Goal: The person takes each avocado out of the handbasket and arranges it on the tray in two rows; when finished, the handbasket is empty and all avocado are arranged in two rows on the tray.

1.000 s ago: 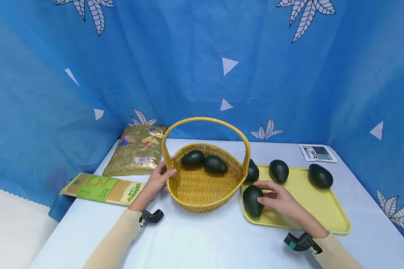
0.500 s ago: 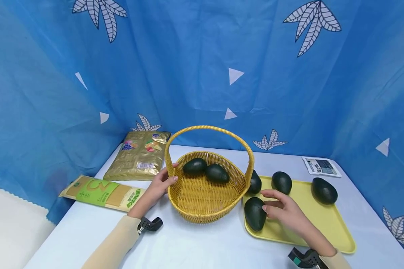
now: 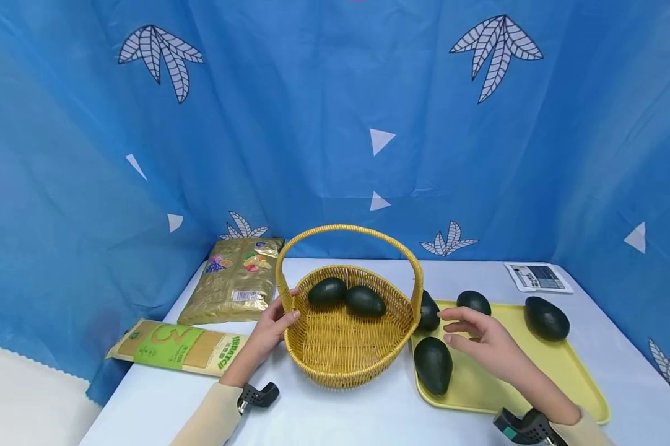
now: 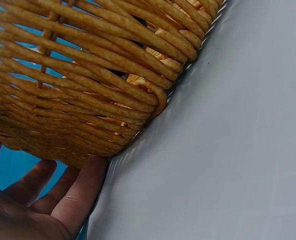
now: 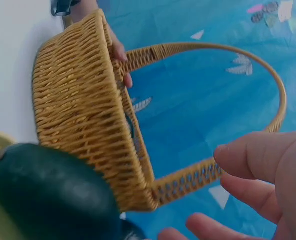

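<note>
A woven yellow basket (image 3: 340, 347) with a tall hoop handle stands mid-table and holds two dark avocados (image 3: 327, 291) (image 3: 365, 301). My left hand (image 3: 286, 316) holds its left rim, thumb over the edge and fingers against the outer wall (image 4: 83, 185). My right hand (image 3: 462, 327) hovers open, fingers spread, over the yellow tray (image 3: 535, 378). It is just right of the nearest avocado (image 3: 433, 364) and touches nothing. Three more avocados lie at the tray's back (image 3: 428, 311) (image 3: 473, 301) (image 3: 547, 318). The right wrist view shows the near avocado (image 5: 53, 195) beside the basket wall (image 5: 78, 115).
A golden snack bag (image 3: 234, 282) and a green flat packet (image 3: 181, 347) lie left of the basket. A small printed card (image 3: 538, 277) sits at the back right. Blue leaf-print curtain closes in the white table (image 3: 357, 415) on three sides.
My right hand has let go of the front avocado and lifted back and to the right; the avocado stays on the tray. The left hand keeps its hold on the rim.
</note>
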{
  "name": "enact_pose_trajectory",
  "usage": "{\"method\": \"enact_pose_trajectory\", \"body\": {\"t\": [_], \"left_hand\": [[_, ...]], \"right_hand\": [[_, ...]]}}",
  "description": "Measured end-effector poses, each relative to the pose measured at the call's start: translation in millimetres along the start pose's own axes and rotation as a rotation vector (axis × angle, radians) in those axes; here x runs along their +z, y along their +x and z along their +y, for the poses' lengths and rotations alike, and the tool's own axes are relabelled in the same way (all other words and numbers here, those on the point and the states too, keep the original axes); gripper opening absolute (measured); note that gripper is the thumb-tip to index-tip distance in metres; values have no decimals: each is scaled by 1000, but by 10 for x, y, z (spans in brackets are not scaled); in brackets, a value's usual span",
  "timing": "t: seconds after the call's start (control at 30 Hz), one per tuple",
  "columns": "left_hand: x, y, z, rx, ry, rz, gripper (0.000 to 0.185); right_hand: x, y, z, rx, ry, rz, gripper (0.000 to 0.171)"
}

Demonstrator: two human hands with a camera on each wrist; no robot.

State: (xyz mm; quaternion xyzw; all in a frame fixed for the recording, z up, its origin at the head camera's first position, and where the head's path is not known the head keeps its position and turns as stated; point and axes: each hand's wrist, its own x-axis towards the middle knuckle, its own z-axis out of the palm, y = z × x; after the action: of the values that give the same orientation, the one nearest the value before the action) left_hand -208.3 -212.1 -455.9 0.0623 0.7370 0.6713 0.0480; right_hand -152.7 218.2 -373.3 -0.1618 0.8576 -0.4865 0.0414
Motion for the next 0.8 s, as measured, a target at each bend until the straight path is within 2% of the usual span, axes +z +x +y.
{"method": "enact_pose_trajectory", "body": {"t": [0.13,0.27,0.37,0.63,0.8], "left_hand": [[12,-81,-70,-16,-5,31,57],[13,-34,-49,-8,-18,30,57],[13,8,-26,-8,-24,15,58],[26,20,6,-12,-21,-1,59],[8,20,17,-32,-22,11,59]], "right_hand": [[98,14,-137,-63,-3,-84,35],[139,144,-363,-211,-75,-150,31],[197,256,-528,-276,-136,-197,33],[489,564,-778,-258,-272,-295,43],[647,827,-845,-235,-294,-337,47]]}}
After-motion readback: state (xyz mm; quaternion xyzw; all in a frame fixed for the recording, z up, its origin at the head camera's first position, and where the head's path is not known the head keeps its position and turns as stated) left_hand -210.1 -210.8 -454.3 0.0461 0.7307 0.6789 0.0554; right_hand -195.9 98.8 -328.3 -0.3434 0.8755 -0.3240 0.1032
